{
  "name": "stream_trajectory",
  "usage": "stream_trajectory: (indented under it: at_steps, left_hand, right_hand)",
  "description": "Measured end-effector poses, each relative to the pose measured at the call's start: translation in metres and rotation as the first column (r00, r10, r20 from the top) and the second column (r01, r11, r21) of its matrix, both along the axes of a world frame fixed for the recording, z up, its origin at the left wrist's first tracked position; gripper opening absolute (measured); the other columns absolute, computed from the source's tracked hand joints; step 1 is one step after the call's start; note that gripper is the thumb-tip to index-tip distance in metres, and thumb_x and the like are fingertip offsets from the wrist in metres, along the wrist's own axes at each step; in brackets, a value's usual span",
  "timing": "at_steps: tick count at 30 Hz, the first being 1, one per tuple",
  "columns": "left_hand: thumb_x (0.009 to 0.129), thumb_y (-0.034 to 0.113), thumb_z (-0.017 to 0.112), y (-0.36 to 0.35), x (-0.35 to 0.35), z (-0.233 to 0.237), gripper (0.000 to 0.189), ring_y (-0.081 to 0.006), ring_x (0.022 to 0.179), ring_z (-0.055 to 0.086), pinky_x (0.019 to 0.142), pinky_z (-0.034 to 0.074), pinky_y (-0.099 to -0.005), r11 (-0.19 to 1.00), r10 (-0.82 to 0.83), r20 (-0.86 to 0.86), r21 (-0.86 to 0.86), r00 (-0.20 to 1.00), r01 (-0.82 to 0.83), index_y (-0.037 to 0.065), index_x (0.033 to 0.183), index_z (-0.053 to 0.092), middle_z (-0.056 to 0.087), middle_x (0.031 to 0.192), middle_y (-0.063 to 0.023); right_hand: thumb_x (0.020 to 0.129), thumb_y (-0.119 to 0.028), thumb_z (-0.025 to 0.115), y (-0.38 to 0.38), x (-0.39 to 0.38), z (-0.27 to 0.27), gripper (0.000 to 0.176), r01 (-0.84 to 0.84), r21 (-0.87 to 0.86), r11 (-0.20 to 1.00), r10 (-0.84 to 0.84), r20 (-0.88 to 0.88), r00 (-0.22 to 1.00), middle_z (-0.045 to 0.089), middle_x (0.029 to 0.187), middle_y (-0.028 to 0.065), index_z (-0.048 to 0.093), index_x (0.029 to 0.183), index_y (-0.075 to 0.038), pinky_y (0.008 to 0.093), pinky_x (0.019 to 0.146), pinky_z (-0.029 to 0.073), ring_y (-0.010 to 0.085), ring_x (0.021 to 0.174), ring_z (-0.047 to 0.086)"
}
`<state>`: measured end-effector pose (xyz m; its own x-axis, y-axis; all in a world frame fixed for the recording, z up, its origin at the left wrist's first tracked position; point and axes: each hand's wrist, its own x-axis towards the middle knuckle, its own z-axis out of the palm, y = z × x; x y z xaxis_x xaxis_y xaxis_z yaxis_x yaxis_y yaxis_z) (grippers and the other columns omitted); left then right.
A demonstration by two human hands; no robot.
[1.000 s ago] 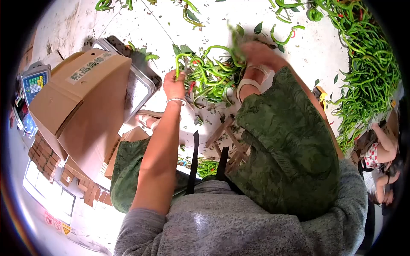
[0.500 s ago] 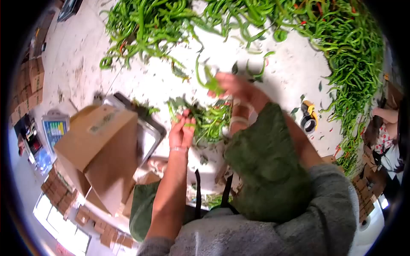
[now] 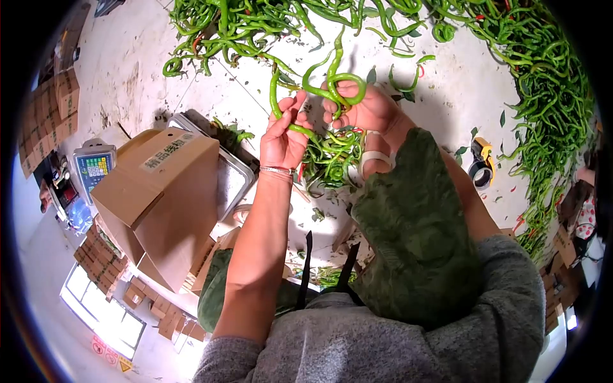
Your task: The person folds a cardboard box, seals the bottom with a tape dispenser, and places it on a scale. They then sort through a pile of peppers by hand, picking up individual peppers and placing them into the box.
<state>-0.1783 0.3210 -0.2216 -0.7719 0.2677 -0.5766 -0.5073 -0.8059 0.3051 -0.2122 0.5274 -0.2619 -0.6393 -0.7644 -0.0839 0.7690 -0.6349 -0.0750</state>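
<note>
My left hand (image 3: 284,140), a thin bracelet at its wrist, is closed around a long green chili pepper (image 3: 274,96). Just to its right, my right hand (image 3: 370,110) grips several curled green chili peppers (image 3: 335,64) that stick up and loop over the fingers. Both hands are raised close together, and the peppers between them nearly meet. Below them, near my feet, lies a small heap of green chili peppers (image 3: 333,159) with a few red ones.
A large pepper pile (image 3: 536,83) curves along the top and right. An open cardboard box (image 3: 172,191) rests on a platform scale (image 3: 236,182) at left, beside its keypad display (image 3: 96,167). A tape dispenser (image 3: 482,165) lies on the floor at right. Another person's arm (image 3: 585,176) shows far right.
My left hand has lifted from the small heap with a chili pepper and come up beside my right hand. The right hand has turned, its peppers now upright, and the view has shifted slightly.
</note>
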Motion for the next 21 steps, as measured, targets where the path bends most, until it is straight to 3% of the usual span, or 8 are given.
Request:
stream_trajectory:
  at_steps: [4, 6, 8, 10, 12, 18, 20, 21]
  left_hand:
    - [0.083, 0.003, 0.055, -0.010, 0.010, -0.014, 0.016, -0.0144, 0.073, 0.054, 0.065, 0.047, -0.0247, 0.967, 0.116, 0.027, -0.230, 0.993, -0.107, 0.005, 0.098, 0.057, 0.055, 0.112, -0.0127]
    - [0.083, 0.003, 0.056, -0.021, 0.019, -0.020, 0.018, -0.0137, 0.074, 0.052, 0.062, 0.045, -0.0226, 0.935, 0.148, 0.048, -0.332, 0.988, -0.124, 0.003, 0.101, 0.056, 0.055, 0.110, -0.0122]
    - [0.084, 0.008, 0.056, -0.027, 0.028, -0.017, 0.018, -0.0120, 0.070, 0.050, 0.057, 0.043, -0.0219, 0.967, 0.113, 0.037, -0.235, 0.993, -0.101, 0.003, 0.102, 0.057, 0.055, 0.112, -0.0121]
    - [0.086, 0.011, 0.055, -0.021, 0.035, -0.016, 0.022, -0.0117, 0.068, 0.050, 0.055, 0.041, -0.0212, 0.973, 0.063, 0.072, -0.228, 0.995, -0.045, 0.004, 0.107, 0.056, 0.054, 0.114, -0.0119]
    - [0.087, 0.018, 0.055, -0.003, 0.037, -0.016, 0.031, -0.0156, 0.083, 0.053, 0.062, 0.044, -0.0241, 0.993, -0.040, 0.039, -0.105, 0.998, 0.044, 0.005, 0.115, 0.054, 0.050, 0.123, -0.0119]
    - [0.083, 0.026, 0.061, 0.039, 0.023, -0.021, 0.017, -0.0237, 0.115, 0.047, 0.096, 0.036, -0.0394, 0.961, -0.219, 0.076, -0.155, 0.973, 0.229, 0.014, 0.094, 0.061, 0.050, 0.126, -0.0063]
    - [0.084, 0.026, 0.060, 0.029, 0.019, -0.031, 0.013, -0.0250, 0.107, 0.054, 0.088, 0.042, -0.0421, 0.985, -0.089, 0.192, -0.128, 0.977, 0.115, 0.014, 0.087, 0.061, 0.059, 0.113, -0.0065]
    - [0.085, 0.027, 0.059, 0.029, 0.014, -0.026, 0.013, -0.0256, 0.097, 0.059, 0.081, 0.044, -0.0437, 0.978, 0.010, 0.250, -0.206, 0.968, 0.043, 0.014, 0.084, 0.061, 0.065, 0.097, -0.0048]
  right_hand:
    - [0.089, -0.021, 0.047, 0.008, 0.010, 0.001, 0.028, -0.295, 0.511, 0.807, 0.272, 0.120, 0.955, 0.059, 0.095, 0.0124, 0.051, 0.109, -0.002, 0.0384, 0.073, 0.050, 0.0301, 0.087, 0.059]
    - [0.083, -0.024, 0.054, -0.003, 0.025, -0.074, 0.027, 0.275, 0.948, 0.157, 0.886, -0.258, 0.384, 0.058, 0.094, 0.0155, 0.053, 0.099, -0.002, 0.0400, 0.069, 0.047, 0.0285, 0.081, 0.058]
    - [0.084, -0.023, 0.053, 0.018, 0.037, -0.023, 0.025, 0.621, 0.761, 0.187, 0.596, -0.591, 0.544, 0.058, 0.088, 0.0168, 0.052, 0.099, -0.003, 0.0391, 0.067, 0.046, 0.0274, 0.076, 0.059]
    - [0.084, -0.022, 0.053, 0.015, 0.018, 0.037, 0.025, 0.063, 0.957, 0.284, 0.322, -0.157, 0.934, 0.059, 0.082, 0.0165, 0.052, 0.098, -0.002, 0.0384, 0.065, 0.046, 0.0272, 0.072, 0.059]
    - [0.086, -0.022, 0.052, 0.004, 0.025, 0.009, 0.022, 0.668, 0.741, 0.071, 0.420, -0.630, 0.653, 0.060, 0.076, 0.0152, 0.052, 0.095, -0.003, 0.0372, 0.060, 0.047, 0.0257, 0.066, 0.060]
    - [0.085, -0.025, 0.047, -0.004, 0.009, 0.049, 0.024, 0.508, 0.827, 0.243, 0.874, -0.414, 0.255, 0.063, 0.085, 0.0145, 0.062, 0.090, -0.007, 0.0420, 0.070, 0.048, 0.0310, 0.078, 0.061]
    - [0.084, -0.020, 0.045, 0.026, -0.034, 0.040, 0.022, 0.283, 0.861, 0.422, 0.732, -0.508, 0.454, 0.061, 0.095, 0.0129, 0.062, 0.090, -0.007, 0.0394, 0.074, 0.047, 0.0300, 0.088, 0.060]
    - [0.082, -0.016, 0.046, 0.039, -0.047, -0.011, 0.021, 0.712, 0.702, 0.014, 0.776, -0.457, 0.435, 0.060, 0.098, 0.0120, 0.062, 0.092, -0.008, 0.0382, 0.075, 0.046, 0.0294, 0.092, 0.059]
